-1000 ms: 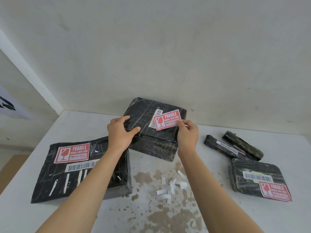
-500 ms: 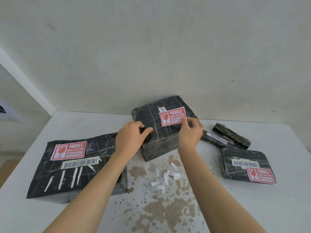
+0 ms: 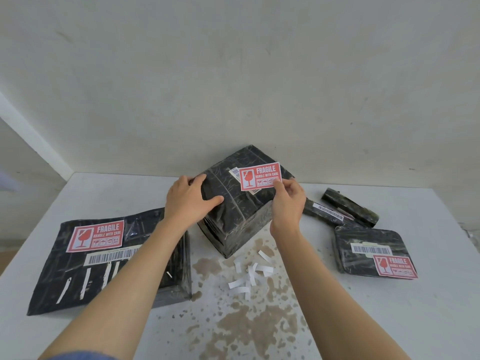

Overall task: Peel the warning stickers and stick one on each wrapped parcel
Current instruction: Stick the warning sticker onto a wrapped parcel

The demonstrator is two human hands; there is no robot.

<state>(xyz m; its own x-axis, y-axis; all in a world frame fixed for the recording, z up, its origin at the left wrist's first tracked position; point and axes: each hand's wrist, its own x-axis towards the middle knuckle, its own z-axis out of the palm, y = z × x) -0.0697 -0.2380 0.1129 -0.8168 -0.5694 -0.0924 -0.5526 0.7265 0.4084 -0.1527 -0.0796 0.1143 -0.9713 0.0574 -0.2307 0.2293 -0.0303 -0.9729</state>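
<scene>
A black-wrapped boxy parcel stands in the middle of the white table, turned corner-on toward me. My left hand grips its left top edge. My right hand pinches the lower right corner of a red FRAGILE sticker, which lies over the parcel's top beside a barcode label. A large flat parcel at the left and a small flat parcel at the right each carry a red FRAGILE sticker. Two slim dark parcels lie behind the right one, with no red sticker visible.
White backing strips lie scattered on the stained table in front of the boxy parcel. A pale wall rises right behind the table. The table's left edge drops off beside the large flat parcel.
The boxy parcel has been rotated so a corner faces me. The sticker has stayed in my right hand's pinch above the parcel's top. My left hand shifted along the parcel's left edge.
</scene>
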